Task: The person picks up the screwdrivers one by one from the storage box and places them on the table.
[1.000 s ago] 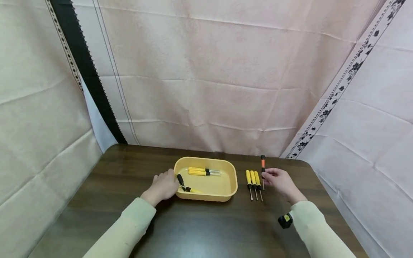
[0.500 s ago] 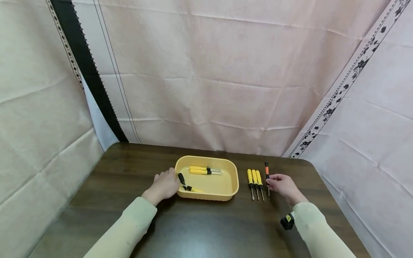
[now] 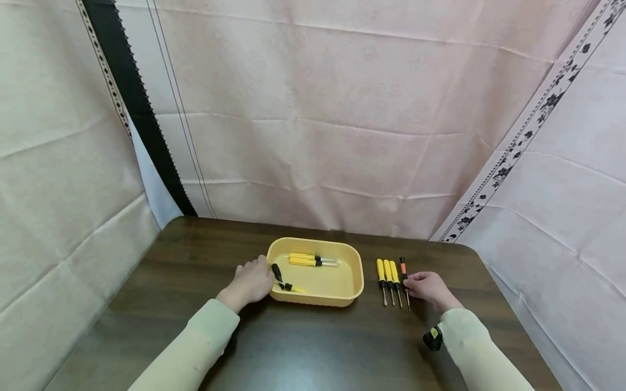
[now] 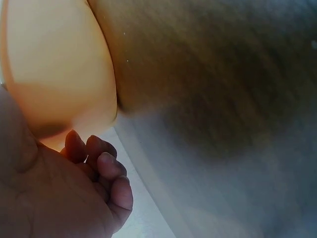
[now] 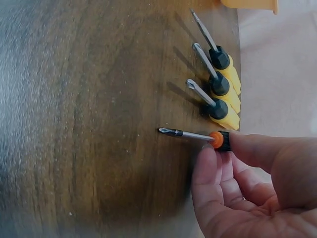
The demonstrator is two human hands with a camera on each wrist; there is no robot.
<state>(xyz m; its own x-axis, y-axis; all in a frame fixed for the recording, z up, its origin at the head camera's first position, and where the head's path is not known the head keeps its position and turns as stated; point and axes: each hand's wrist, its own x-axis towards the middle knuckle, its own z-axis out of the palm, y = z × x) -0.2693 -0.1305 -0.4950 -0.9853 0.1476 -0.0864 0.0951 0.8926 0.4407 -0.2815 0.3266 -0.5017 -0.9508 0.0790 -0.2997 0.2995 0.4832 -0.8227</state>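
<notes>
- the right hand (image 3: 430,288) pinched an orange-and-black screwdriver (image 5: 216,139) by the dark part of its handle, near the collar.
- that screwdriver was just beside a row of three yellow screwdrivers (image 3: 388,270) on the desk (image 3: 313,347); whether it touched the surface was unclear.
- the left hand (image 3: 250,279) was at the left end of the yellow tray (image 3: 315,300), fingers curled; i could not tell whether it gripped the rim.
- the slim screwdriver seemed light and stiff, its round handle likely to roll; the handle, not the shaft, looked best to hold.
</notes>
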